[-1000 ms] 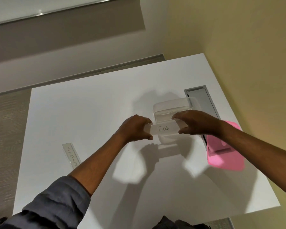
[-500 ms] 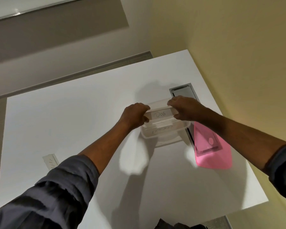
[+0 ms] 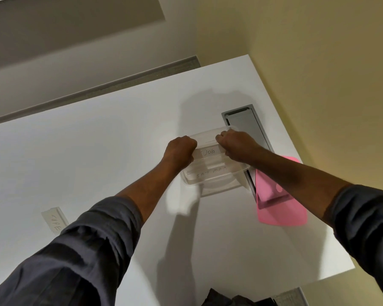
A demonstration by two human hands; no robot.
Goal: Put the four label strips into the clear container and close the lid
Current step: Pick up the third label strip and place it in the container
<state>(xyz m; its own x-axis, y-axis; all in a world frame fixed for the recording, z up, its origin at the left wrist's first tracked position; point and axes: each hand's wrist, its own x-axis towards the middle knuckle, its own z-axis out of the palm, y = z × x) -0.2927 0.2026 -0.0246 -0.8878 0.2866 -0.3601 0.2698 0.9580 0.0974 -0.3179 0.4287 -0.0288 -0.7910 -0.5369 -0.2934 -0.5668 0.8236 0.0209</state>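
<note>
A white table (image 3: pixel 97 162) fills the scene, its right edge running along a yellow wall and its far edge meeting a grey skirting strip; the wide left and near stretches of the top lie open, while the right side is crowded. A grey recessed cable tray (image 3: pixel 245 127) is set into the tabletop near the right edge, and a pink lid (image 3: pixel 281 208) lies across its near end, just short of the table's edge. The clear container (image 3: pixel 215 173) sits left of the tray, touching or nearly touching it. Both hands reach over it: the left hand (image 3: pixel 180 152) and right hand (image 3: pixel 237 146) are each curled closed, pinching opposite ends of a label strip marked "DOG" (image 3: pixel 208 152) held level inside the container's rim. A second strip (lettering reads roughly "BATMAN") (image 3: pixel 210 173) lies in the container at its near side. Another label strip (image 3: pixel 54 219) rests alone at the table's near left, partly hidden by the left sleeve (image 3: pixel 75 261). Compared with a second ago, the "DOG" strip has moved from the container's near edge to a place within it.
</note>
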